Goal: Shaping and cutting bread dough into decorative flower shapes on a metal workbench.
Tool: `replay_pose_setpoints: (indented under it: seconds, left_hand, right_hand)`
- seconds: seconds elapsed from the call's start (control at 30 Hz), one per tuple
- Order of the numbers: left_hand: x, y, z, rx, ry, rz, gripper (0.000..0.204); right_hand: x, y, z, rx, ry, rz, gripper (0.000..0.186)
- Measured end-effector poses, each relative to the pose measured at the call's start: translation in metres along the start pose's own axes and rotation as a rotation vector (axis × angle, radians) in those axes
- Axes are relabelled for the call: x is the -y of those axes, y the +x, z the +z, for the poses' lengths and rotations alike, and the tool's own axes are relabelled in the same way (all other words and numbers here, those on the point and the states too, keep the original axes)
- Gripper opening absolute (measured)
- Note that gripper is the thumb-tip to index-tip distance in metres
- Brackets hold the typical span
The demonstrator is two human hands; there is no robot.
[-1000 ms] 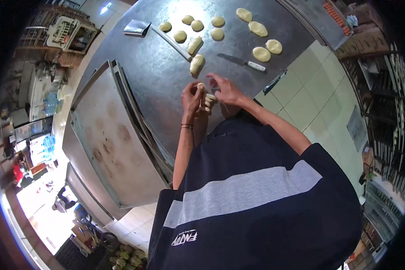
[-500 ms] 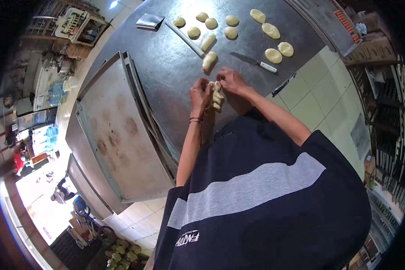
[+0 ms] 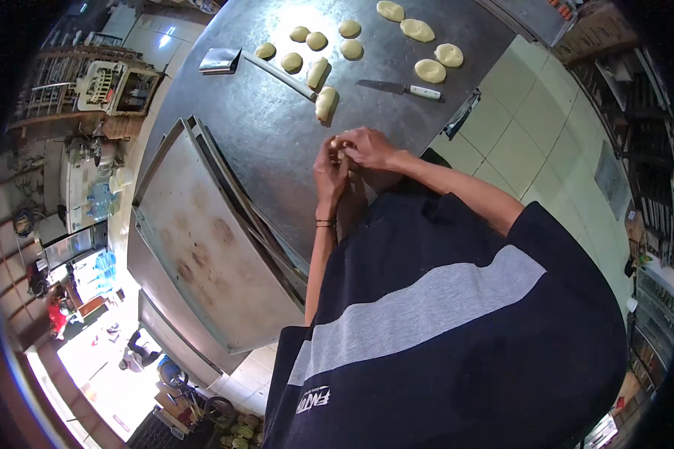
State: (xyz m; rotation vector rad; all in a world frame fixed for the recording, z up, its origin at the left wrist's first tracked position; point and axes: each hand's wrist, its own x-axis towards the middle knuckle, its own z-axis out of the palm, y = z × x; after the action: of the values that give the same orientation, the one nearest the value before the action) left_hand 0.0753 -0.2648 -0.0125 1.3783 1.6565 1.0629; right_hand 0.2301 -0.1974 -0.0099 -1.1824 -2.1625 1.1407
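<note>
My left hand (image 3: pixel 329 173) and my right hand (image 3: pixel 370 150) meet at the near side of the metal table, fingers pinched around a twisted strip of dough (image 3: pixel 344 155). The fingers cover most of that strip. Just beyond them lies a rolled piece of dough (image 3: pixel 326 103), with a second rolled piece (image 3: pixel 317 72) behind it. A thin rod (image 3: pixel 281 76) ends against these rolls. To the right rests a knife (image 3: pixel 401 88) with a white handle.
Several round dough balls (image 3: pixel 316 40) sit farther back, and flattened dough ovals (image 3: pixel 417 30) at the far right. A bent metal sheet piece (image 3: pixel 220 61) lies at the left. Large baking trays (image 3: pixel 202 232) lean left of my left arm. Tiled floor (image 3: pixel 502 142) borders the table's right edge.
Both hands have drawn closer together, and the fingers now hide most of the twisted dough strip that showed hanging between them. The whole view has shifted slightly; the other dough pieces stay in place.
</note>
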Motion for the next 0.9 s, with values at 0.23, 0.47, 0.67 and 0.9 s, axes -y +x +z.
replay_pose_setpoints:
  seconds: [0.23, 0.47, 0.67, 0.9]
  left_hand:
    - [0.035, 0.007, -0.017, -0.272, 0.115, -0.128, 0.040]
    - [0.044, 0.011, -0.008, -0.240, 0.258, 0.054, 0.044]
    - [0.029, -0.006, 0.006, -0.171, 0.368, 0.151, 0.081]
    - [0.011, 0.012, 0.018, -0.200, 0.580, 0.170, 0.096]
  right_hand:
    - [0.008, -0.011, 0.011, 0.117, 0.045, 0.028, 0.031]
    - [-0.016, 0.004, 0.001, -0.015, 0.200, 0.148, 0.027]
    - [-0.040, 0.011, -0.002, -0.213, 0.304, 0.293, 0.020]
    - [-0.067, 0.007, 0.010, -0.225, -0.017, 0.027, 0.016]
